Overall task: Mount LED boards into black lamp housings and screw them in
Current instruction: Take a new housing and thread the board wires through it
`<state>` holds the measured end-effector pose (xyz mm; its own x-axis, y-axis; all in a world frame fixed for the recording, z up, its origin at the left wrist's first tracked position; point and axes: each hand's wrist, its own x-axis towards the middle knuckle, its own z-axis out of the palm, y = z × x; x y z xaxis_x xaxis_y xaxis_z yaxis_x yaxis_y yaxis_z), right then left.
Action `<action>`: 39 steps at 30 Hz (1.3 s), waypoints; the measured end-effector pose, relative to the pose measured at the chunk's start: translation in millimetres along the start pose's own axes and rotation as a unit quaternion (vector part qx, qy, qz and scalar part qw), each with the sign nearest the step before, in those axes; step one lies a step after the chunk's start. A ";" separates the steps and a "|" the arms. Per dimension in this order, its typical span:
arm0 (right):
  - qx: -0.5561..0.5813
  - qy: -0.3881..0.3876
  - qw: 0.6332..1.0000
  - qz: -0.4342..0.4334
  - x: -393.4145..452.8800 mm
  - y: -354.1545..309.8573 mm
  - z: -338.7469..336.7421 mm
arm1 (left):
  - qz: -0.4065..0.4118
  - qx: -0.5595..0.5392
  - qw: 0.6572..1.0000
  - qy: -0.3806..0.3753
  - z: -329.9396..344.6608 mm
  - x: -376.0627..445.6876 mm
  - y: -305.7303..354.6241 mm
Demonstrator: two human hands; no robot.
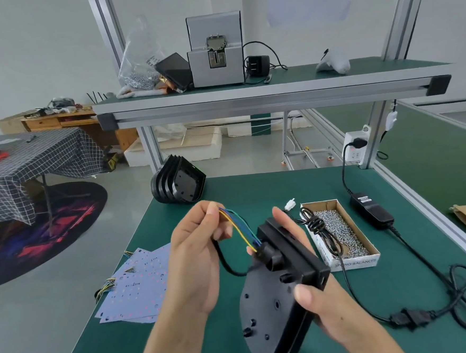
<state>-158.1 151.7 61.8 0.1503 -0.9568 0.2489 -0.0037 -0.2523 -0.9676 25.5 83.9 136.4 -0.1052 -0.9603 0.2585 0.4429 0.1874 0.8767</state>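
My right hand (321, 294) grips a black lamp housing (273, 300) from the right, tilted above the green bench, its flat face with several holes turned toward me. My left hand (196, 259) pinches a bundle of coloured wires (239, 225) that run into the housing's upper back; a black cable (227, 262) loops below them. Several white LED boards (136, 288) with wire tails lie fanned at the bench's left edge. A stack of black housings (178, 183) stands at the far left corner. An open cardboard box of screws (340, 231) sits right of the held housing.
A black power adapter (372, 210) and its cable (418, 312) trail across the right of the green bench (403, 338) from a wall socket (356, 147). A white connector (290, 205) lies by the screw box. A screw feeder machine (215, 50) stands on the upper shelf.
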 end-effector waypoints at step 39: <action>0.141 0.071 0.987 0.043 -8.3 -69.4 15.7 | 0.172 0.311 0.932 -0.070 11.8 -46.5 -5.5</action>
<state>-143.5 179.5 126.3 0.0224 -0.9886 0.1489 0.2682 -0.1375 -0.9535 17.5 129.9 124.3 -0.1874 -0.7928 0.5799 -0.1252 0.6049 0.7864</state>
